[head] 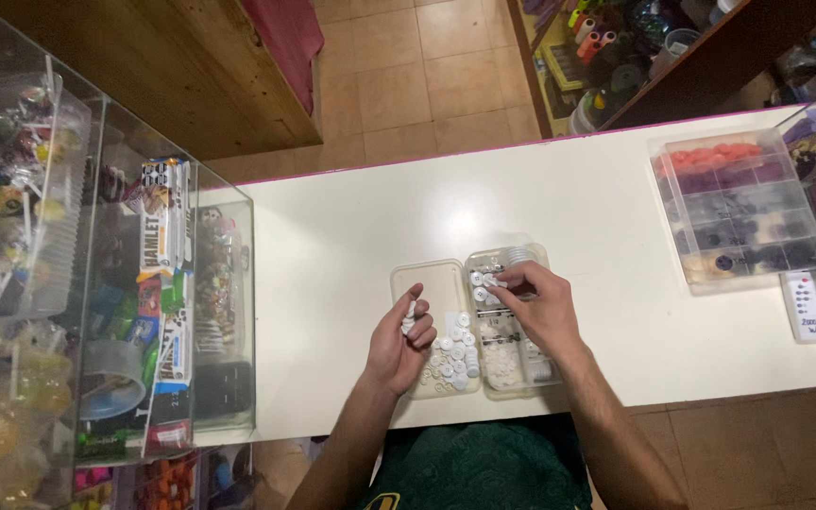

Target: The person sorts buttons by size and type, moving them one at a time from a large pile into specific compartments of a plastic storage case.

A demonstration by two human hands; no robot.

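- Both hands are working over a clear hinged plastic box (512, 260) lying open near the front edge of the white desk (351, 236).
- Left hand (399, 340) is curling closed around a few small white buttons (410, 319), pinched between thumb and fingertips just above the box's open lid half (427, 283).
- Right hand (535, 302) is reaching into the compartmented half of the box, its fingertips closing on white buttons (481, 280) at the far compartments.
- Sorting appears to be in mid-course; a fine pinch, one small button at a time, is what the picking seems to be calling for.
- Loose white buttons (453, 359) are piling in the lid half, while more are filling the divided compartments (502, 359) beside them.
- Well apart at the right, a larger clear organiser (743, 208) is holding red, purple and dark pieces in rows.
- At the left, a glass display case (96, 283) is showing packaged sweets.
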